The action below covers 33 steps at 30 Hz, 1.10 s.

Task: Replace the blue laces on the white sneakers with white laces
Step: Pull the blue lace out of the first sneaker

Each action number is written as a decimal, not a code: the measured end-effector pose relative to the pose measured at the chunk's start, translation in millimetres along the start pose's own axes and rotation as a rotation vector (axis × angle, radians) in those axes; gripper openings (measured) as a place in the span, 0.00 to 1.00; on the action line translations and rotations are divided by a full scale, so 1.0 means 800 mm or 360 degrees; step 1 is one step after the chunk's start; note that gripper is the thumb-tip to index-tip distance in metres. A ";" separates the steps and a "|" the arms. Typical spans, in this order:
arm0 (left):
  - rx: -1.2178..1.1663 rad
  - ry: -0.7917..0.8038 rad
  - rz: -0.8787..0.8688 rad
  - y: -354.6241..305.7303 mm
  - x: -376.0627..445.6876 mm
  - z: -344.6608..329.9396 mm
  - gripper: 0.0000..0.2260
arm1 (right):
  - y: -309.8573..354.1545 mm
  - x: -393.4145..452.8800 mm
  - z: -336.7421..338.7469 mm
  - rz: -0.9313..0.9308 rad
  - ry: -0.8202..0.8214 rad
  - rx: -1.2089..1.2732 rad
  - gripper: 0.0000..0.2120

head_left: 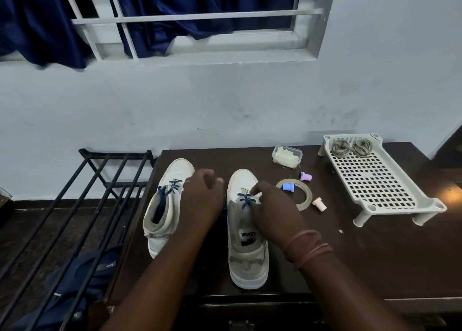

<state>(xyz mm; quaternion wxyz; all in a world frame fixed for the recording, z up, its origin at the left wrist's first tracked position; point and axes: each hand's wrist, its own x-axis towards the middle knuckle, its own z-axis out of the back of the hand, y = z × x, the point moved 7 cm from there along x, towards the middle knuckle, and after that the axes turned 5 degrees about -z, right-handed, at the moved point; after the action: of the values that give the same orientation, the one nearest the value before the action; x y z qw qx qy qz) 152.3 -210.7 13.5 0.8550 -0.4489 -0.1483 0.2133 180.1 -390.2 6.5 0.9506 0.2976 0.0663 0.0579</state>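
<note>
Two white sneakers stand toes-away on the dark table. The left sneaker has blue laces loosely threaded near its toe. The right sneaker keeps a blue lace only in its lowest eyelets. My right hand lies over that shoe and its fingertips pinch the blue lace. My left hand hovers between the two shoes with fingers loosely curled; whether it holds a lace I cannot tell. Two coiled whitish laces lie in a white perforated rack at the right.
A tape ring, small blue, purple and cream caps and a clear lidded box sit right of the shoes. A black metal shoe rack stands left of the table. The wall runs behind.
</note>
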 end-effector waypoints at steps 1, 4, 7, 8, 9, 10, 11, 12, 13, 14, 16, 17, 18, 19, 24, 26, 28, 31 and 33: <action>0.0204 0.0015 -0.0156 -0.012 -0.008 -0.004 0.09 | 0.006 -0.002 -0.003 0.0075 -0.0008 -0.0052 0.10; 0.0319 0.0236 -0.0255 -0.019 -0.025 -0.022 0.10 | 0.017 -0.007 -0.016 0.0225 -0.0028 -0.0187 0.06; 0.0194 0.0418 -0.0028 0.006 -0.023 -0.032 0.05 | 0.012 -0.003 -0.017 0.0214 -0.0061 -0.0222 0.10; 0.0108 0.0442 0.0049 0.012 -0.023 -0.031 0.04 | 0.006 0.001 -0.016 0.0186 -0.0064 -0.0201 0.11; -0.0009 0.0464 0.0138 0.016 -0.024 -0.031 0.05 | 0.002 0.004 -0.013 0.0153 -0.0066 -0.0158 0.11; -0.0107 0.0477 0.0226 0.021 -0.023 -0.031 0.07 | -0.003 0.007 -0.011 0.0118 -0.0060 -0.0125 0.11; -0.0174 0.0488 0.0313 0.027 -0.023 -0.031 0.09 | -0.006 0.007 -0.009 0.0094 -0.0060 -0.0117 0.10; -0.0217 0.0495 0.0385 0.031 -0.023 -0.031 0.09 | -0.007 0.007 -0.008 0.0097 -0.0064 -0.0135 0.10; -0.0269 0.0499 0.0459 0.034 -0.024 -0.030 0.08 | -0.005 0.006 -0.008 0.0125 -0.0059 -0.0188 0.11; -0.0323 0.0511 0.0509 0.036 -0.024 -0.031 0.07 | -0.001 0.003 -0.010 0.0181 -0.0049 -0.0283 0.12; -0.0389 0.0546 0.0556 0.037 -0.025 -0.035 0.07 | 0.016 -0.005 -0.013 0.0333 -0.0081 -0.0518 0.11; -0.0395 0.0556 0.0546 0.034 -0.026 -0.036 0.08 | 0.026 -0.007 -0.013 0.0424 -0.0125 -0.0616 0.10; -0.0389 0.0564 0.0514 0.032 -0.026 -0.037 0.09 | 0.030 -0.007 -0.016 0.0497 -0.0146 -0.0690 0.10; -0.0383 0.0572 0.0491 0.031 -0.025 -0.038 0.11 | 0.032 -0.006 -0.019 0.0532 -0.0130 -0.0718 0.10; -0.0381 0.0633 0.0496 0.036 -0.018 -0.045 0.06 | 0.011 0.008 -0.007 0.0249 -0.0188 -0.0233 0.09; -0.0313 0.0668 0.0463 0.036 -0.015 -0.046 0.03 | -0.004 0.011 0.016 0.0009 -0.0445 -0.0174 0.09; -0.0287 0.0675 0.0432 0.035 -0.013 -0.047 0.04 | -0.002 0.006 0.030 -0.0037 -0.0635 -0.0332 0.03; -0.0267 0.0657 0.0405 0.034 -0.012 -0.046 0.04 | 0.012 0.000 0.017 0.0087 -0.0476 -0.0418 0.11; -0.0259 0.0660 0.0407 0.034 -0.012 -0.045 0.04 | 0.024 -0.006 -0.005 0.0214 -0.0304 -0.0591 0.10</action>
<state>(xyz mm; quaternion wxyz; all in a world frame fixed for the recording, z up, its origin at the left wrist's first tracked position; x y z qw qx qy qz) 154.2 -227.4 -29.6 0.7943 -0.5654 0.0714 0.2105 173.5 -373.4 14.8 0.9851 0.1253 -0.0557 0.1038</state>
